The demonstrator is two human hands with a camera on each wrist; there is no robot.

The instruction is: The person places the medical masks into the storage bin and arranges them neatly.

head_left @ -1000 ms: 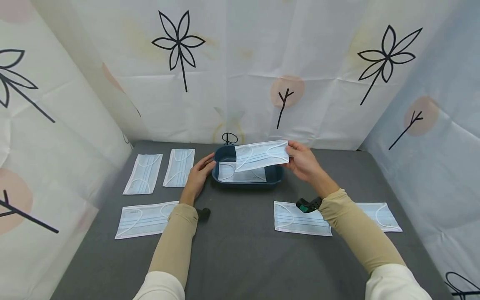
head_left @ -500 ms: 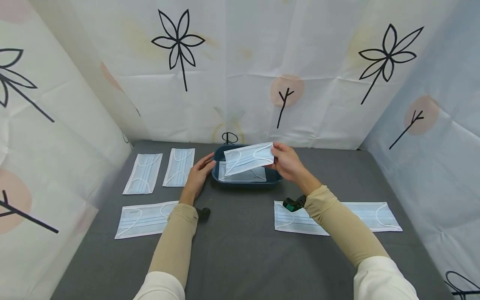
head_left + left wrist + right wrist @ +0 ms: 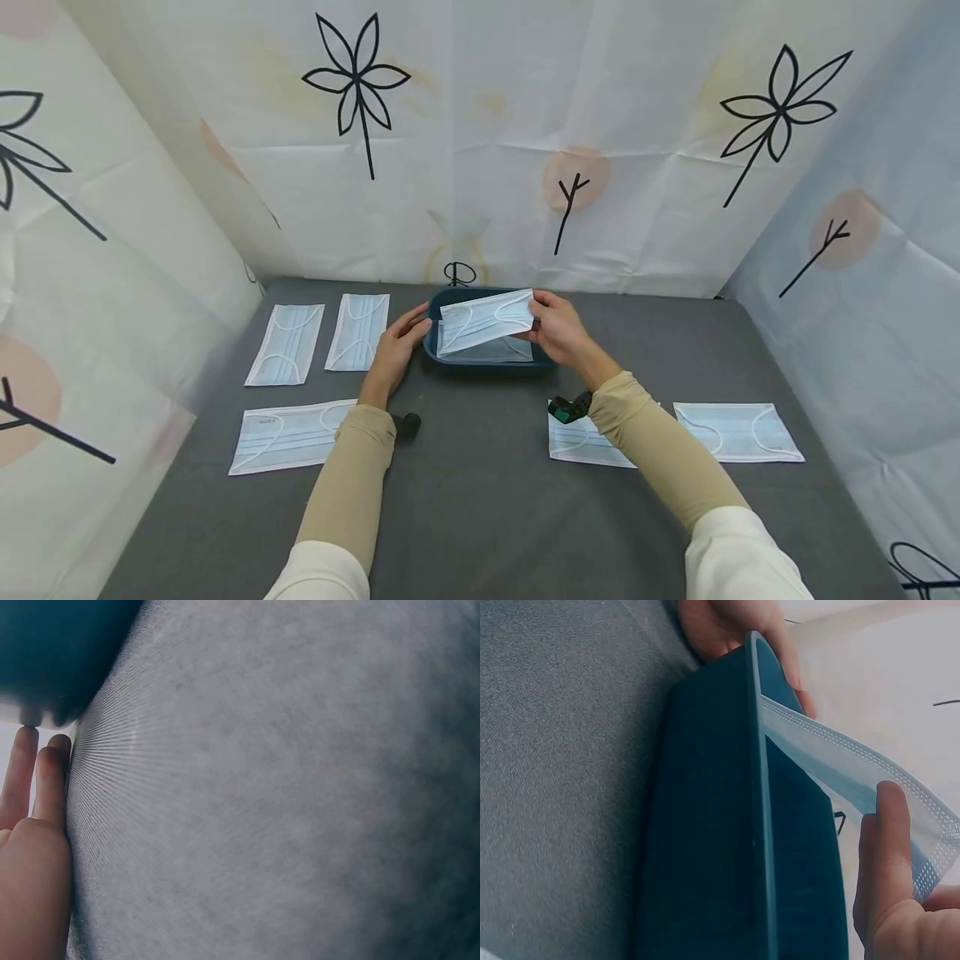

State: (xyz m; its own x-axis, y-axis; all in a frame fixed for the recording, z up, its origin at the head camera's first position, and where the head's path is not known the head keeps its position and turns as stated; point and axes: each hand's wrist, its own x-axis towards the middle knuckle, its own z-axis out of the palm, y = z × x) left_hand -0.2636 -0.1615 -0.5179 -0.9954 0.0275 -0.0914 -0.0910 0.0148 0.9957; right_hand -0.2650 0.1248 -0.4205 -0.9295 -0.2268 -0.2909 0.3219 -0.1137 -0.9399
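Note:
In the head view a dark blue plastic basin (image 3: pixel 491 369) stands near the back of the table. My right hand (image 3: pixel 558 332) pinches the right end of a pale blue face mask (image 3: pixel 480 323), which tilts above the basin's opening. The right wrist view shows that mask (image 3: pixel 832 746) with its far end inside the rim, thumb and fingers (image 3: pixel 892 840) on its near end. Partly covered beneath it, another mask (image 3: pixel 495 352) lies inside the basin. My left hand (image 3: pixel 392 354) touches the basin's left side with extended fingers; the left wrist view shows these fingertips against its wall (image 3: pixel 60 652).
Left of the basin, two masks (image 3: pixel 285 344) (image 3: pixel 357 332) lie lengthwise on the grey table (image 3: pixel 480 500). A third mask (image 3: pixel 285 437) lies crosswise, partly behind the left arm. Two more masks (image 3: pixel 585 442) (image 3: pixel 738 432) lie at right, around the right forearm. Patterned cloth (image 3: pixel 480 125) encloses the table.
My right hand has carried its mask leftward and slightly down over the basin. The left hand has stayed at the basin's side.

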